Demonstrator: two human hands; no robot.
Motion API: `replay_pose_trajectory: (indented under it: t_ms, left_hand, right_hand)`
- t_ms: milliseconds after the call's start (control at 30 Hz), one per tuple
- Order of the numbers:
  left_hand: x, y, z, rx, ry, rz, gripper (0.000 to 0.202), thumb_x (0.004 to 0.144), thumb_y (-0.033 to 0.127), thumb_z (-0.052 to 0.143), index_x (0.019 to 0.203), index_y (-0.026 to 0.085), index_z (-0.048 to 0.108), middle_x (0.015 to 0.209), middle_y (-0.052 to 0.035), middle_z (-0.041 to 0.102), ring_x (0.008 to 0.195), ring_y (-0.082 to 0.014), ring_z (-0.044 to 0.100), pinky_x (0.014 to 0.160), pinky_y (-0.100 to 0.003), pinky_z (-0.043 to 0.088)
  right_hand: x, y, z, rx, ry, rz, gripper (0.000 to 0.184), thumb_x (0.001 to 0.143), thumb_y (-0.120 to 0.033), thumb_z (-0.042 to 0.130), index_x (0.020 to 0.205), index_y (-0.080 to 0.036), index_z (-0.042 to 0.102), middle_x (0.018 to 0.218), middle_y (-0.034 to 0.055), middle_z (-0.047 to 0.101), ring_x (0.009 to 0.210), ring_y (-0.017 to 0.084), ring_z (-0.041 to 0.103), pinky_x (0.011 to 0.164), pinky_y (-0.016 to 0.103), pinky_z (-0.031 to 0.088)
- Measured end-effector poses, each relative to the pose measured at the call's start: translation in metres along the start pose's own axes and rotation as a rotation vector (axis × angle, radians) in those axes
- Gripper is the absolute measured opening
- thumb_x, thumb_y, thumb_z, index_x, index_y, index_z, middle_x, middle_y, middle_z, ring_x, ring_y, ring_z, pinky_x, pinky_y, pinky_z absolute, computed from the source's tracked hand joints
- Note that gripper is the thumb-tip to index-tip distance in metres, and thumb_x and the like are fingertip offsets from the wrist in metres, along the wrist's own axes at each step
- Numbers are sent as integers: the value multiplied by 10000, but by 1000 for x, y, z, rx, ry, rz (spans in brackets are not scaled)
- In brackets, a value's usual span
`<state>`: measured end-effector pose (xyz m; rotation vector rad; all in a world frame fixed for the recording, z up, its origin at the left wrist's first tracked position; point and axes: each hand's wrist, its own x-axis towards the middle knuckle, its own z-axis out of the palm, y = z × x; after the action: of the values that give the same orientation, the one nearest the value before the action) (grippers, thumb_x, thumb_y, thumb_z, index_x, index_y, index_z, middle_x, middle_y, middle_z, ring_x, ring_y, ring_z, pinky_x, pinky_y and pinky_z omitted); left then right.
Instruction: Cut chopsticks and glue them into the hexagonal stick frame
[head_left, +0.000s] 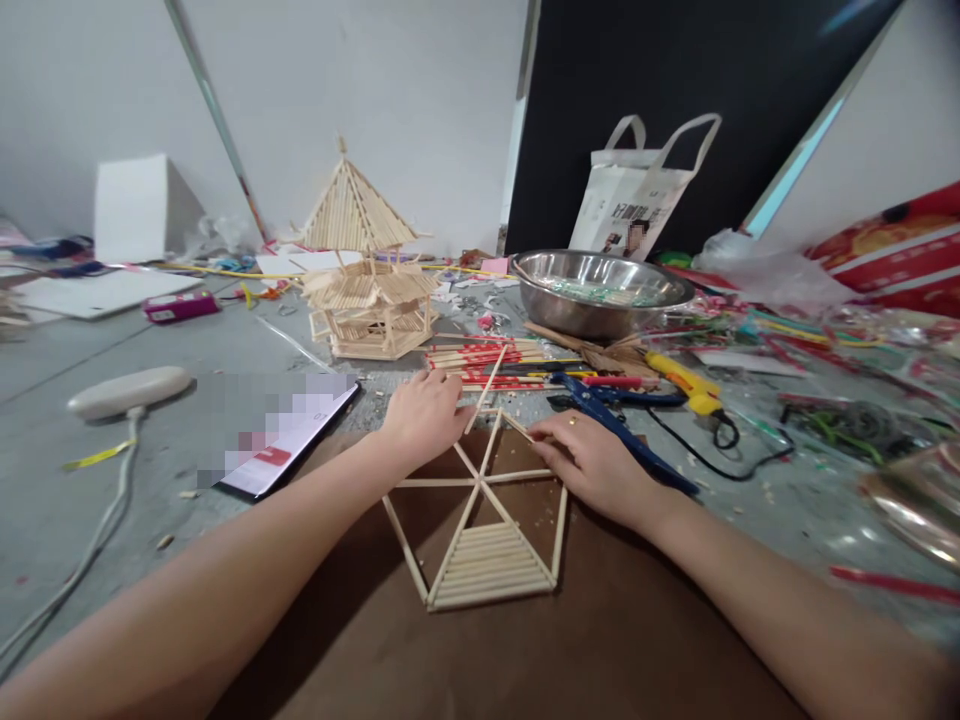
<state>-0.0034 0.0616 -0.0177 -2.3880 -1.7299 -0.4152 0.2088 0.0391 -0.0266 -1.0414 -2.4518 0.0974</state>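
A flat hexagonal frame of wooden sticks (480,481) lies on the brown sheet in front of me, with spokes meeting at its middle. Its near section is filled with a row of parallel sticks (491,560); the other sections are bare. My left hand (424,418) is closed at the far left side, fingers bent down around a loose wooden stick (493,380) that slants up and away. My right hand (581,458) pinches the frame's upper right edge between thumb and fingers. Its fingertips partly hide that corner.
A stick pagoda model (367,290) stands behind. Beyond my hands lie red-marked sticks (487,362), blue-handled pliers (630,435), a yellow glue gun (684,382) and a steel basin (604,300). At left are a phone (292,440) and a white corded device (131,392).
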Motion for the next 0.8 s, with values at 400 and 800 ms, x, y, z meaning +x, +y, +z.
replay_pose_trajectory:
  t_ms: [400, 800]
  left_hand:
    - [-7, 12, 7, -36, -24, 147, 305, 723, 456, 457, 676, 178, 571, 789, -69, 573, 831, -222, 499, 716, -343, 417]
    - [1, 11, 3, -144, -75, 71, 234, 767, 316, 415, 672, 176, 577, 759, -47, 606, 790, -188, 523, 675, -291, 419]
  right_hand:
    - [-2, 3, 9, 4, -19, -34, 169, 799, -215, 400, 857, -172, 552, 841, 56, 605, 818, 168, 511, 755, 324, 393]
    - [-1, 7, 13, -34, 78, -46, 182, 788, -211, 411, 918, -177, 534, 886, 72, 590, 871, 179, 507, 776, 340, 403]
